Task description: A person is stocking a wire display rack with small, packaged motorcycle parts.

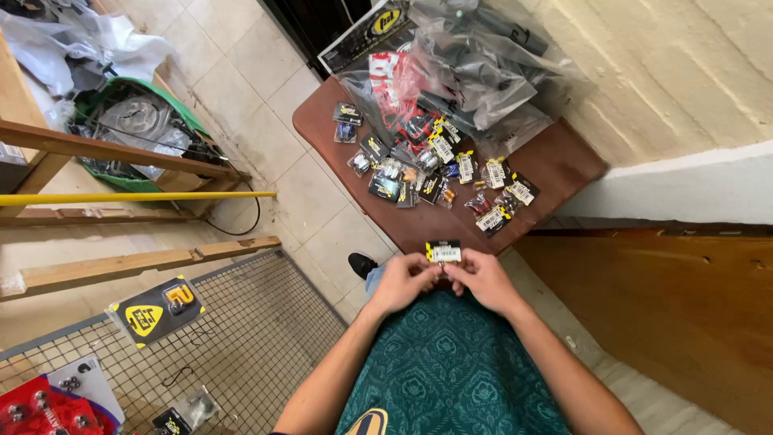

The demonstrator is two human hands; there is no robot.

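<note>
Both hands meet in front of my teal patterned shirt, pinching one small clear packet with a black, yellow and white header card [444,252]. My left hand [403,282] grips its lower left side, and my right hand [481,278] grips the lower right. Just beyond the packet stands a low brown table [564,165]. Several similar small packets [435,173] lie scattered across it.
Large clear plastic bags [475,64] and a black box pile up at the table's far end. A wire mesh panel [241,338] with hanging carded items stands at lower left. Wooden rails, a yellow pole [129,196] and a green bin sit left. A wooden panel [676,306] is right.
</note>
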